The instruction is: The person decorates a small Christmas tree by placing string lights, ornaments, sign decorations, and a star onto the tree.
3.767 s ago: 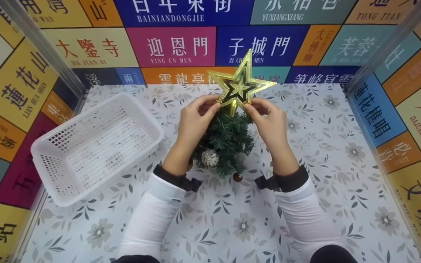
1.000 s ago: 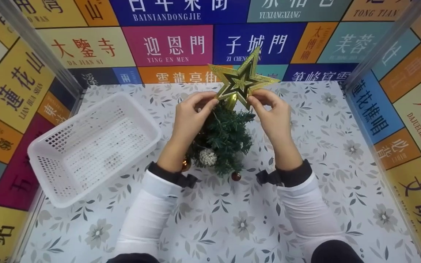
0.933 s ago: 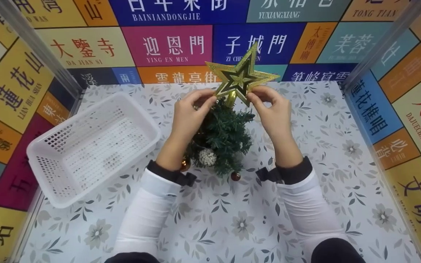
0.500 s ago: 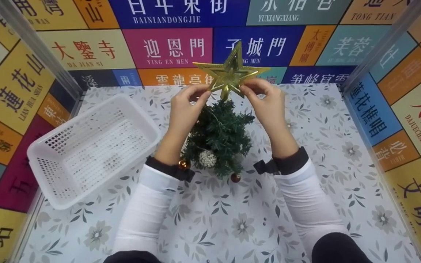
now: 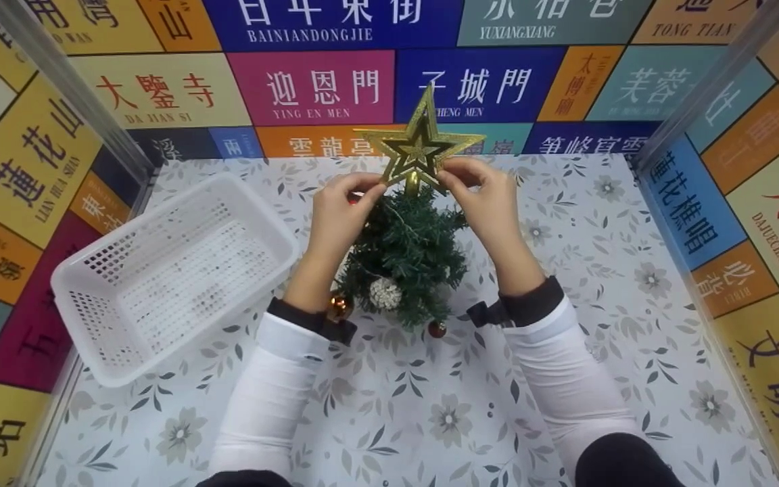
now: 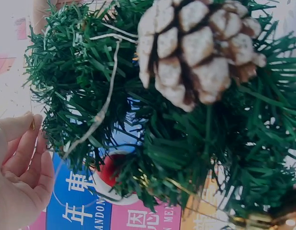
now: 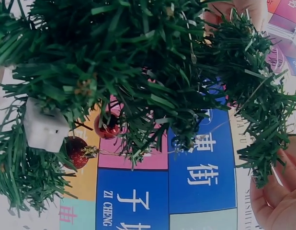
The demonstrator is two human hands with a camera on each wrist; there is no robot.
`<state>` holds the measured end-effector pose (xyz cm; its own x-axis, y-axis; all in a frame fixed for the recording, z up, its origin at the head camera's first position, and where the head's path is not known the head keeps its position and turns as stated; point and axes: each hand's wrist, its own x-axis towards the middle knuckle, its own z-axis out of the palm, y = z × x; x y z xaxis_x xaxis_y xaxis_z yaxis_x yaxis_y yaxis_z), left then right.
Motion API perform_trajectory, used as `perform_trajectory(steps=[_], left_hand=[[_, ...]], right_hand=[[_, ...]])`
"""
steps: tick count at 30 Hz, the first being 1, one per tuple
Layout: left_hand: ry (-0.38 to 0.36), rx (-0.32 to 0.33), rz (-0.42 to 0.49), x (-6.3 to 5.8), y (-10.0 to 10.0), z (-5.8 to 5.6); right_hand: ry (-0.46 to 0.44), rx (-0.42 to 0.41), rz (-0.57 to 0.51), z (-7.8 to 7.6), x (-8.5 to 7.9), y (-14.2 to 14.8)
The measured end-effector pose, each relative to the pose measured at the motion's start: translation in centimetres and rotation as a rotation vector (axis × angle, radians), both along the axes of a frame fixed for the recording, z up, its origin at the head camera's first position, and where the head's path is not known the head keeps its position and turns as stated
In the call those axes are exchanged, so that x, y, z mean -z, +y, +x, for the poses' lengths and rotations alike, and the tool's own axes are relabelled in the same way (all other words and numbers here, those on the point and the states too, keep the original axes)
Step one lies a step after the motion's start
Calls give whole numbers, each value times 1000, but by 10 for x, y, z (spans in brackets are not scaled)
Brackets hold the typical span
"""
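Note:
A gold star tree topper (image 5: 418,150) stands upright over the tip of a small green Christmas tree (image 5: 408,250). My left hand (image 5: 341,213) pinches the star's lower left point between thumb and fingers. The lower right point is pinched by my right hand (image 5: 487,203). The gold socket (image 5: 413,182) under the star meets the top branches. On the tree hang a white-tipped pine cone (image 6: 198,48), a shiny orange-gold ball (image 5: 340,306) and red balls, one of them a glittery red ball (image 7: 77,152). In the right wrist view a white box-like ornament (image 7: 45,125) sits among the branches.
A white perforated plastic basket (image 5: 180,277) with nothing in it stands to the left of the tree. The table (image 5: 403,419) wears a floral cover. Printed panels with Chinese lettering (image 5: 322,84) wall in the back and both sides.
Both hands have moved the star leftward over the treetop. It lifted clear of the branches about half a second ago and is now lower, its socket back at the tip, more upright.

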<state>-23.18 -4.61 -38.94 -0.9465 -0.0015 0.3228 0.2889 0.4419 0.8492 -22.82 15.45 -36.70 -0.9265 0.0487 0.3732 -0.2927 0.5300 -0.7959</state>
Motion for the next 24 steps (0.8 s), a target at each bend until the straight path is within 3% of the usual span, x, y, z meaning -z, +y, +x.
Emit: perform_trajectory(steps=[17,24], left_hand=[[-37,-19,-82,2,-1,0],[-48,-22,-52,2,-1,1]], right_hand=[[-65,13,1,-2,5,-3],[-69,6,17,-1,4,-3]])
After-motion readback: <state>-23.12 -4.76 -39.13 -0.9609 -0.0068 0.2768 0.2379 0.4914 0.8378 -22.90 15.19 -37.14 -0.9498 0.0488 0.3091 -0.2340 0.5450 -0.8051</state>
